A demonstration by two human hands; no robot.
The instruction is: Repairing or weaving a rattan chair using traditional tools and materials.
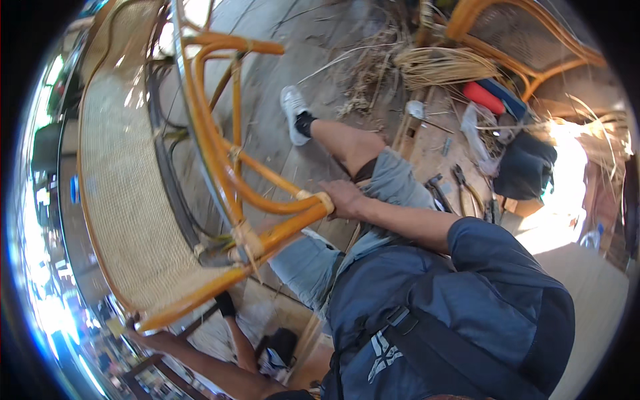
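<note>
A rattan chair (220,180) with bent orange-brown poles and a woven cane panel (127,193) is tilted across my lap. My right hand (345,199) is closed around the wrapped end of a thick pole near my thigh. At the lower left, my left hand (139,333) grips the frame's corner beside the cane panel; its fingers are partly dark and hidden. Pale bindings (247,239) wrap the pole joints nearest my lap.
Pliers (467,188) and other hand tools lie on boards right of my right arm. Beyond are a bundle of cane strips (443,67), a red cylinder (484,98), a black bag (525,167) and another rattan piece (527,40). Scraps (370,87) litter the plank floor.
</note>
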